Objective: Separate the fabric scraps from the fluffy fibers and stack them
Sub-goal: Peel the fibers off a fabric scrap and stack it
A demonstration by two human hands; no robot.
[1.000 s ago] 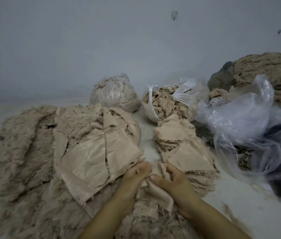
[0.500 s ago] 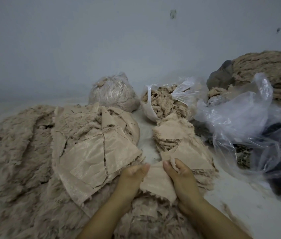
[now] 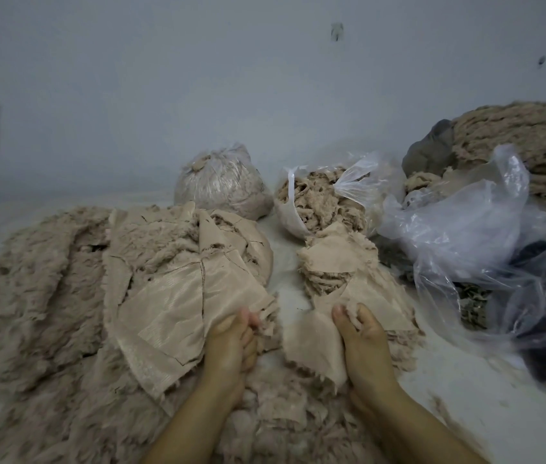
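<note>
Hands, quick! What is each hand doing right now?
Left hand: fingers curled, gripping the edge of the fabric pile.
Right hand: pinching a fabric scrap, lifted clear of the fluff.

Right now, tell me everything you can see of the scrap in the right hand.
The scrap is a beige, roughly four-sided piece of flat fabric with frayed edges. It hangs slightly curled from the right hand, pinched at its upper edge. It lies beside the stack and over the fluffy pile. The left hand is apart from it.

Head-worn view, forward and down, close over hands (image 3: 298, 343)
</note>
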